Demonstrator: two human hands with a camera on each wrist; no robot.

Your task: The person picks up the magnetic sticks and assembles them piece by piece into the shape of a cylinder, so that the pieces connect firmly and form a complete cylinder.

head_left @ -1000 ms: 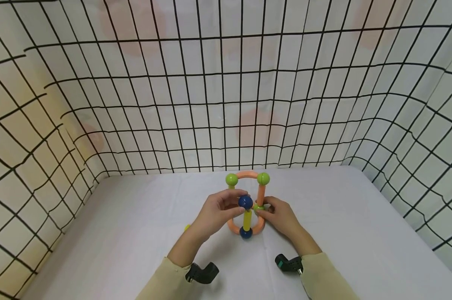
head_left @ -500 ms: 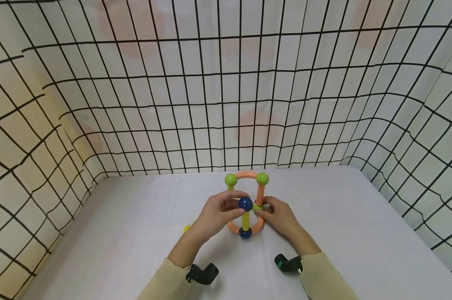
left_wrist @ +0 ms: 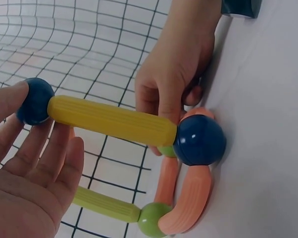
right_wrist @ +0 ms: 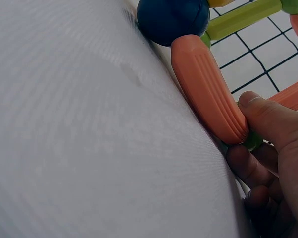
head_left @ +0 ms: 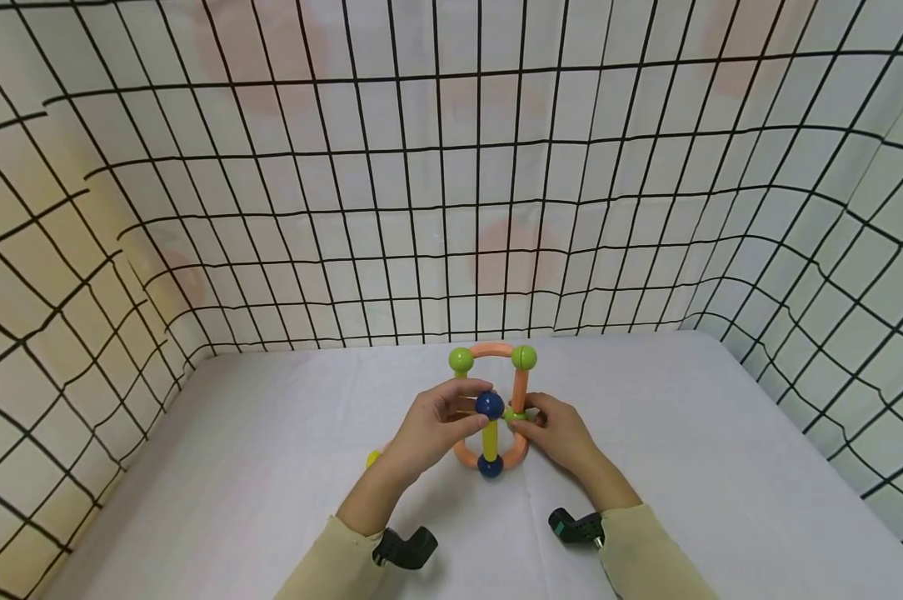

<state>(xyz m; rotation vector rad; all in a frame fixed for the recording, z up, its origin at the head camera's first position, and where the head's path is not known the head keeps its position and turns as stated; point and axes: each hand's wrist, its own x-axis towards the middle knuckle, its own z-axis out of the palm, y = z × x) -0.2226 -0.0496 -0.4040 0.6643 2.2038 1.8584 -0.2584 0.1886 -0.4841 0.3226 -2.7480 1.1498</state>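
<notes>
A structure of coloured rods and balls stands on the white table. My left hand (head_left: 429, 421) pinches the upper blue ball (left_wrist: 36, 101) between thumb and fingers. From that ball a yellow rod (left_wrist: 112, 121) runs down to a lower blue ball (left_wrist: 200, 140) at the base. Curved orange rods (right_wrist: 208, 89) join the base balls into a ring. At the ring's right side my right hand (head_left: 560, 433) grips a green ball (head_left: 516, 414), mostly hidden by its fingers. Above it an upright orange rod (head_left: 521, 390) carries another green ball (head_left: 524, 357).
A curved orange rod (head_left: 492, 349) links the two top green balls at the back. Partly behind the left forearm lies a small yellow piece (head_left: 372, 458). White cloth walls with a black grid (head_left: 481, 200) enclose the table (head_left: 234, 467).
The upper blue ball and the left fingertips shift very slightly. Both hands keep their holds, and the structure stays in place.
</notes>
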